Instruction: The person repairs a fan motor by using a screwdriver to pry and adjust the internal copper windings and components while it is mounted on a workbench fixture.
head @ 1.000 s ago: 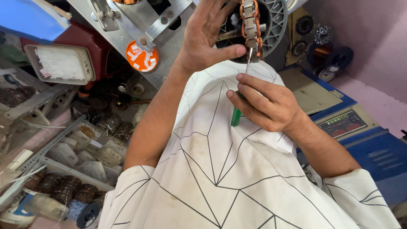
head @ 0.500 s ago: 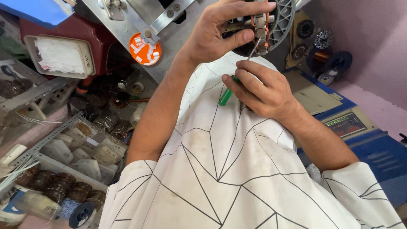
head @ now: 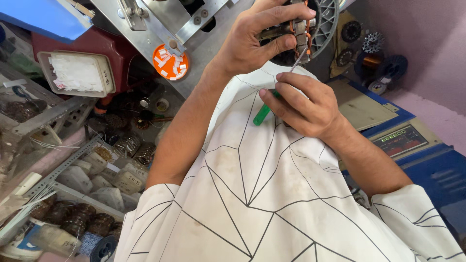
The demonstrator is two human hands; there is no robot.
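My left hand (head: 257, 36) grips a round metal motor stator (head: 310, 22) with copper windings, held against a grey metal machine (head: 160, 24) at the top of the view. My right hand (head: 303, 104) holds a screwdriver with a green handle (head: 262, 114). Its thin metal shaft (head: 297, 61) points up into the stator's windings beside my left fingers. My white shirt with black line pattern (head: 262, 194) fills the lower middle.
An orange round disc with white bits (head: 170, 62) sits on the machine. Left are a cream tray (head: 77, 73), metal racks, coils and small parts (head: 121, 145). Right are a blue box with a display panel (head: 403, 140) and dark spools (head: 374, 58).
Both hands have shifted slightly left and up in view with the stator. The screwdriver tip stays at the windings, and my right hand has slid a little along the handle.
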